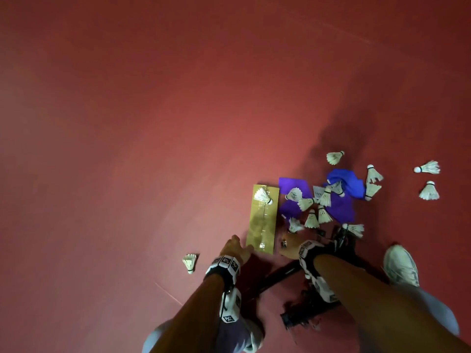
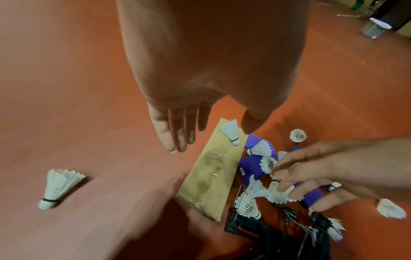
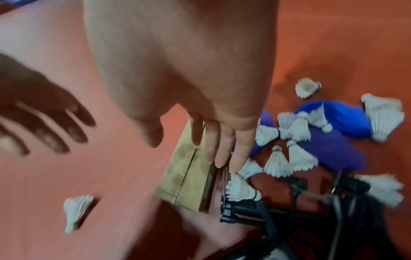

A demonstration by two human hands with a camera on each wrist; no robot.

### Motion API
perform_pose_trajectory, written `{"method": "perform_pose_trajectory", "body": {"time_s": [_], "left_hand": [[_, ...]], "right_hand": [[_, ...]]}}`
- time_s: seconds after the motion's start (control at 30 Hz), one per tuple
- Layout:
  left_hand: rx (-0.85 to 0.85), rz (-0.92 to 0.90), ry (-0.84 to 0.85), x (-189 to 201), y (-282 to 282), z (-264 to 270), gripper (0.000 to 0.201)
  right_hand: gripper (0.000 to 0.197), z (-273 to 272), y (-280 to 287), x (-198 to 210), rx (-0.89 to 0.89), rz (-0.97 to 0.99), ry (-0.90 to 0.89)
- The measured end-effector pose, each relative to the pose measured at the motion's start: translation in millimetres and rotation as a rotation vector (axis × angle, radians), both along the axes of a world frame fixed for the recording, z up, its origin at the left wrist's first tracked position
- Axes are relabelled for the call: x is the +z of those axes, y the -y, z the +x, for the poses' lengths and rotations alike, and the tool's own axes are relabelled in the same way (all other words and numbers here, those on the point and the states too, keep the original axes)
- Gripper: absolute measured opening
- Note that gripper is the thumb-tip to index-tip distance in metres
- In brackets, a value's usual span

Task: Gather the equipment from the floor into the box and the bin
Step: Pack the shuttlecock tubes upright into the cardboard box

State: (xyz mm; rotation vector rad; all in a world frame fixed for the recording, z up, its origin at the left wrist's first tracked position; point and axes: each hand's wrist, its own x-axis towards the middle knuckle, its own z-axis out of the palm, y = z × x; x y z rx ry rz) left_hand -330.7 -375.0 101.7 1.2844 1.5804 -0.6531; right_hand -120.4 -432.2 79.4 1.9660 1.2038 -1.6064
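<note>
On the red floor, left hand point(image 1: 235, 248) and right hand point(image 1: 290, 247) hover either side of the cardboard box point(image 1: 262, 216), fingers straight, holding nothing.

A long, flat brown cardboard box point(image 1: 262, 219) lies closed on the red floor, one white feather shuttlecock point(image 1: 263, 195) resting on its far end. Just to its right, more shuttlecocks point(image 1: 317, 208) are scattered over crumpled purple and blue cloths point(image 1: 342, 189). A lone shuttlecock point(image 1: 190, 262) lies apart on the box's left
</note>
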Motion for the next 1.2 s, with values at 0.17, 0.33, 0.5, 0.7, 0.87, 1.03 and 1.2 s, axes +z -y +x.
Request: {"method": "perform_pose_trajectory", "body": {"time_s": [0.17, 0.33, 0.5, 0.7, 0.87, 1.03, 1.2], "left_hand": [[0.116, 0.007, 0.036, -88.7, 7.1, 17.2, 0.083], [0.221, -0.014, 0.052, -162.5, 16.8, 27.5, 0.068], [0.297, 0.006, 0.065, -253.7, 34.1, 20.7, 0.083], [0.376, 0.062, 0.086, -209.0, 41.2, 18.8, 0.068], [0.368, 0.064, 0.15, -131.0, 60.5, 20.5, 0.051], [0.299, 0.053, 0.094, -20.9, 61.7, 50.8, 0.071], [0.174, 0.091, 0.115, 93.9, 59.7, 90.6, 0.067]], "right_hand": [[0.076, -1.3, -10.0, -117.7, -0.324, -0.063, -0.009], [0.093, -3.5, 5.0, -257.2, -0.676, -0.007, -0.131], [0.083, -16.7, 10.1, -303.0, -0.788, 0.003, -0.207], [0.109, -21.1, 3.7, -217.5, -0.847, -0.022, -0.113], [0.098, -24.3, 28.9, -152.3, -0.854, 0.044, -0.213], [0.104, -5.9, 59.2, -56.9, -0.918, -0.009, -0.314], [0.102, 39.6, 65.5, 60.4, -0.921, 0.04, -0.365]]}}
